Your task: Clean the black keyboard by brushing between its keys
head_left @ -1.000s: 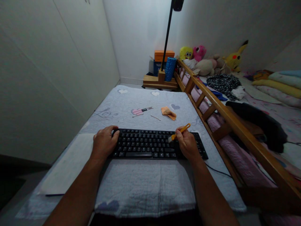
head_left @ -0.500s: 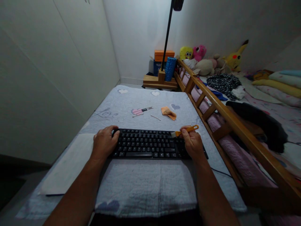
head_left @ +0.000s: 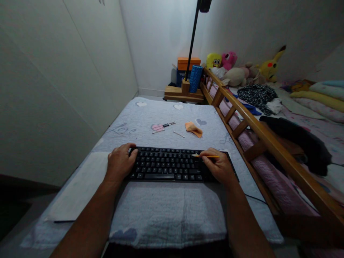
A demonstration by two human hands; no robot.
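Note:
A black keyboard [head_left: 166, 165] lies across the cloth-covered table. My left hand [head_left: 121, 161] grips its left end, thumb on top near the upper left corner. Over the right part of the keys, my right hand [head_left: 217, 164] pinches a small brush [head_left: 211, 156] with an orange-yellow handle. The brush is seen edge-on, its pale bristles pointing left at the upper right keys. Beyond the keyboard lie an orange cloth [head_left: 194, 129], a cotton swab [head_left: 178, 134], another swab [head_left: 158, 132] and a thin tool with a black grip [head_left: 166, 125].
A white sheet or board [head_left: 80, 190] lies on the table's left side. A wooden bed rail [head_left: 248, 120] runs along the right, with bedding and plush toys behind it. At the far end are a lamp pole [head_left: 192, 41] and a blue roller [head_left: 196, 79].
My right hand has turned the brush from its flat side to its edge, and the bristles have shifted slightly left. My left hand keeps its hold on the keyboard.

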